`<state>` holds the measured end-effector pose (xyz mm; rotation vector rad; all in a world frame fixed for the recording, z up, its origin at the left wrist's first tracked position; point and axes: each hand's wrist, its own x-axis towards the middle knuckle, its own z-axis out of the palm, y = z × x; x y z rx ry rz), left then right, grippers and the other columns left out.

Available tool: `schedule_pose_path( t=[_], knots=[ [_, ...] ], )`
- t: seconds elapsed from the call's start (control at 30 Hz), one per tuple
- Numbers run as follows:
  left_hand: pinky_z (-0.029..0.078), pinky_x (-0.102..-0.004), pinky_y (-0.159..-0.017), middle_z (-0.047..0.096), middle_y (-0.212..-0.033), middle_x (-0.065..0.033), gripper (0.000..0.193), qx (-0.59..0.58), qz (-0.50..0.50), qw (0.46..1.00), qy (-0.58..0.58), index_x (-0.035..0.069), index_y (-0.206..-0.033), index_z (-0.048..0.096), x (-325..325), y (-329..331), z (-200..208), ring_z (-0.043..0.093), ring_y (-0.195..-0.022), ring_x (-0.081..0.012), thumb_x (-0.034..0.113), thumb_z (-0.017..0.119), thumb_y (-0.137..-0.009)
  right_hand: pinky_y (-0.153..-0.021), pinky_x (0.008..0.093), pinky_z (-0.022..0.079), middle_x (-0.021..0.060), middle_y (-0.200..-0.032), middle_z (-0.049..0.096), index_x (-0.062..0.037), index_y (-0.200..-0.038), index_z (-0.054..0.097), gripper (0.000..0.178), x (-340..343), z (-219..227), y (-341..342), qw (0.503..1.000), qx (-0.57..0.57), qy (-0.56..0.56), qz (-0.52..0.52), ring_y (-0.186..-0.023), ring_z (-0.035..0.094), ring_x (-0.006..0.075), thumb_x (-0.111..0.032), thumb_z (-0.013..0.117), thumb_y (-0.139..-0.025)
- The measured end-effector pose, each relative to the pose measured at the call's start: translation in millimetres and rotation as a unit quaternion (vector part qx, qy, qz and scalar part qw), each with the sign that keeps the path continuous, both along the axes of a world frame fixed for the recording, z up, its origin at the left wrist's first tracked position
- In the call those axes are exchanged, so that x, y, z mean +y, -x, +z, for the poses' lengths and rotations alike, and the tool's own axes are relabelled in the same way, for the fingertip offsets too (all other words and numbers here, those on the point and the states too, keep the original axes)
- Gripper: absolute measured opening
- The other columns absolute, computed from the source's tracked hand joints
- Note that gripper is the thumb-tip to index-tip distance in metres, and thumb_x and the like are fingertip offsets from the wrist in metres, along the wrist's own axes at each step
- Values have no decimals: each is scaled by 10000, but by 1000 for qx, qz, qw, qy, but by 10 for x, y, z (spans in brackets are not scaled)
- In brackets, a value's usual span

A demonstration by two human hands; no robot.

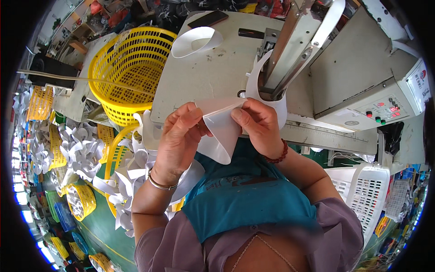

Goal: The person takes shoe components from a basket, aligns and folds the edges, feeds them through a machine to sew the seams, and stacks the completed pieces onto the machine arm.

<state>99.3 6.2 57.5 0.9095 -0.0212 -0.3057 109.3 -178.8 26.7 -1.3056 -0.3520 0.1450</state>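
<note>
Between my two hands is a white plastic strip (222,127), bent so that its edges overlap near the top and a loop hangs below. My left hand (183,124) pinches its left end between thumb and fingers. At the upper right corner, my right hand (259,121) grips the strip with the thumb on top. Just beyond my right hand, another white strip (280,111) curves around the lower arm of the machine (290,50). A closed white ring (197,41) lies on the far part of the worktable (195,77).
A yellow basket (97,81) stands left of the table, with a tan cord (68,75) across it. Many white strips (131,177) pile up at my left. A control box (380,106) with buttons is at right, above a white crate (369,190). A phone (208,19) lies at the back.
</note>
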Motion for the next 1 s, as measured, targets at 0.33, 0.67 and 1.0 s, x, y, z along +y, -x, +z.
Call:
schedule_pose_path(
  t=[0.33, 0.67, 1.0],
  knots=[
    [414, -259, -640, 586, -745, -75, 197, -203, 90, 970, -95, -1, -750, 585, 70, -338, 144, 528, -664, -142, 129, 491, -866, -770, 210, 467, 38, -992, 609, 2, -1131, 535, 241, -149, 135, -171, 970, 130, -187, 88, -886, 569, 71, -135, 496, -936],
    [387, -232, -776, 593, -929, -50, 354, -213, -132, 935, -252, -8, -1028, 579, -242, -565, 310, 517, -870, -117, 296, 476, -879, -610, 190, 481, 37, -888, 633, 0, -1053, 581, 228, -328, 455, -197, 965, 185, -154, 102, -726, 600, 73, -181, 529, -923],
    [476, -221, -676, 607, -797, -12, 138, -62, -216, 974, 12, 64, -886, 563, -341, -701, 449, 594, -718, -92, 201, 575, -875, -391, 195, 354, 35, -680, 588, -11, -922, 605, 267, -537, 559, -254, 961, 168, -192, 102, -429, 453, 61, -268, 532, -921]
  ],
)
